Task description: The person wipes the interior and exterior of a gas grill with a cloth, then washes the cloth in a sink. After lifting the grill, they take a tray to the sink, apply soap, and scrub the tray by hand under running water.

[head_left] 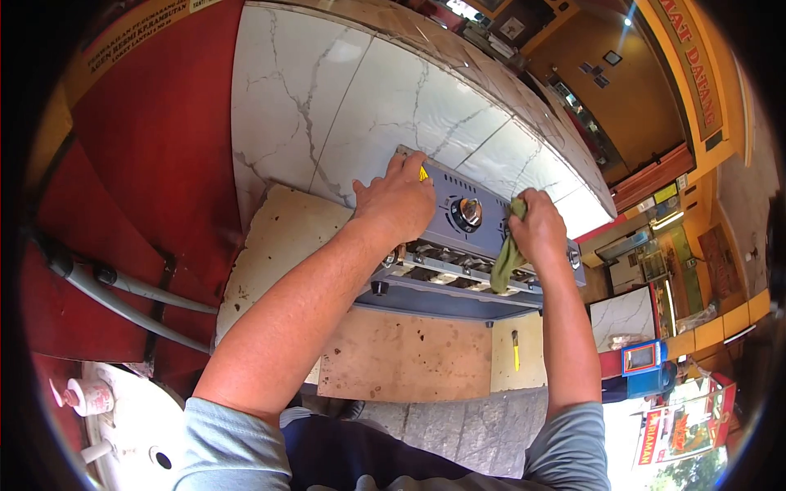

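Note:
A grey-blue gas stove (pixel 490 235) is tipped up on a worn bench, its knob panel facing up and its underside parts showing towards me. On the panel sits a silver and black knob (pixel 467 213). My left hand (pixel 399 199) grips the stove's left end, next to a yellow sticker (pixel 423 173), with its fingertips curled over the far edge. My right hand (pixel 541 231) is closed on a crumpled green cloth (pixel 508 268), which lies against the panel and hangs over its near edge. The cloth and hand cover part of the stove's right side.
A yellow-handled tool (pixel 516 352) lies on the bench (pixel 401 353), right of the brown board. Behind the stove rises a white marbled tile wall (pixel 360 90). At left are a grey hose (pixel 135 286) and a pink-labelled bottle (pixel 88 397) by a white basin.

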Tool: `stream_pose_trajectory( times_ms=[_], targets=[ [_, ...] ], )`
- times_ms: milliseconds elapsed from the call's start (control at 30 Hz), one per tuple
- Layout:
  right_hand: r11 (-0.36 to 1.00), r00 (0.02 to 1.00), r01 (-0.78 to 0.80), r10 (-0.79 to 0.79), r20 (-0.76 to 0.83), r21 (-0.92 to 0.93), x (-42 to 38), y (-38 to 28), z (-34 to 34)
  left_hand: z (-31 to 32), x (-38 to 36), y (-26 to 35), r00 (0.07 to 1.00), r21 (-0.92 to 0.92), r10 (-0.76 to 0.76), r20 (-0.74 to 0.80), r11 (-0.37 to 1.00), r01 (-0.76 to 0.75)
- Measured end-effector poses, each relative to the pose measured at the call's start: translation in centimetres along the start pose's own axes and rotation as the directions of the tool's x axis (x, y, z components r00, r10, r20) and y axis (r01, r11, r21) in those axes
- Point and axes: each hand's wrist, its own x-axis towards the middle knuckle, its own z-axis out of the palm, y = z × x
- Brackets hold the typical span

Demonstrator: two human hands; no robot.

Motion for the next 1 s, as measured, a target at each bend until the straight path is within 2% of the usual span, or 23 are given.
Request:
stream_pose_trajectory(
  times_ms=[100, 200, 267, 300, 333, 367, 400, 467, 533, 567, 667, 700, 733, 800, 833, 867, 933, 967, 1000],
  targets=[
    [1.000, 0.999, -0.011, 0.010, -0.042, -0.021, -0.2, 0.0, -0.1, -0.3, 0.1, 0.1, 1.000, -0.012, -0.024, 0.001, 1.000, 0.024],
    [0.997, 0.993, 0.068, -0.064, -0.098, 0.038, -3.2, 0.0, -0.6, -0.2, 0.1, -0.1, 1.000, -0.006, -0.021, -0.011, 1.000, 0.021],
    [0.976, 0.996, 0.028, -0.009, -0.091, 0.217, -4.7, 1.5, -0.7, 0.2, 0.2, -0.2, 1.000, 0.001, -0.008, -0.029, 1.000, 0.008],
    [0.991, 0.998, 0.028, -0.019, -0.067, 0.131, -5.3, 2.4, -1.1, 0.3, 0.2, -0.1, 1.000, 0.006, -0.001, -0.026, 1.000, 0.002],
    [0.991, 0.997, 0.020, -0.010, -0.072, 0.132, -5.4, 3.9, -1.0, 0.2, 0.3, -0.1, 1.000, 0.011, -0.011, -0.025, 1.000, 0.011],
    [0.926, 0.991, -0.125, 0.135, -0.003, 0.356, -5.4, 5.9, -0.5, 0.2, 0.4, -0.1, 0.999, 0.013, -0.022, -0.027, 1.000, 0.022],
    [0.793, 0.962, -0.265, 0.254, 0.097, 0.549, -5.3, 6.6, -0.6, 0.2, 0.5, -0.1, 0.999, 0.014, -0.018, -0.027, 1.000, 0.018],
    [0.731, 0.944, -0.299, 0.319, 0.081, 0.614, -4.1, 7.4, -0.4, 0.4, 0.5, -0.2, 0.999, 0.011, -0.004, -0.044, 1.000, 0.005],
    [0.623, 0.939, -0.246, 0.342, 0.024, 0.743, -3.1, 6.6, 0.4, 0.3, 0.4, -0.2, 1.000, 0.009, 0.004, -0.026, 1.000, -0.004],
    [0.752, 0.950, -0.253, 0.311, 0.010, 0.609, -2.9, 6.8, 1.5, 0.1, 0.4, -0.1, 1.000, 0.000, 0.005, -0.023, 1.000, -0.005],
    [0.801, 0.960, -0.266, 0.273, 0.069, 0.536, -3.9, 6.7, 1.8, 0.4, 0.5, -0.3, 0.998, -0.020, 0.014, -0.055, 1.000, -0.015],
    [0.708, 0.940, -0.339, 0.277, 0.198, 0.619, -4.8, 5.9, 0.6, 0.4, 0.5, -0.4, 0.998, -0.020, 0.005, -0.065, 1.000, -0.006],
    [0.709, 0.943, -0.332, 0.267, 0.199, 0.622, -5.5, 5.2, 0.1, 0.6, 0.5, -0.4, 0.997, -0.009, 0.005, -0.074, 1.000, -0.006],
    [0.491, 0.942, -0.328, 0.241, 0.236, 0.807, -6.5, 3.8, -0.7, 0.5, 0.6, -0.3, 0.997, 0.000, 0.011, -0.080, 1.000, -0.011],
    [0.533, 0.967, -0.230, 0.222, 0.128, 0.814, -6.5, 2.6, -0.9, 0.3, 0.5, -0.2, 0.998, -0.005, 0.006, -0.061, 1.000, -0.006],
    [0.532, 0.965, -0.234, 0.232, 0.126, 0.813, -6.3, 1.2, -1.1, 0.2, 0.4, -0.1, 0.999, -0.007, 0.002, -0.039, 1.000, -0.003],
    [0.439, 0.979, -0.136, 0.199, 0.051, 0.888, -4.8, -1.7, -1.4, 0.2, 0.3, -0.1, 0.999, -0.003, 0.013, -0.039, 1.000, -0.013],
    [0.438, 0.978, -0.133, 0.203, 0.046, 0.889, -3.9, -2.3, -0.5, 0.2, 0.4, -0.1, 0.999, -0.002, 0.016, -0.047, 1.000, -0.017],
    [0.539, 0.988, -0.050, 0.148, -0.035, 0.841, -2.9, -2.7, 1.1, 0.2, 0.4, 0.0, 0.998, 0.001, 0.020, -0.051, 1.000, -0.020]
  ],
)
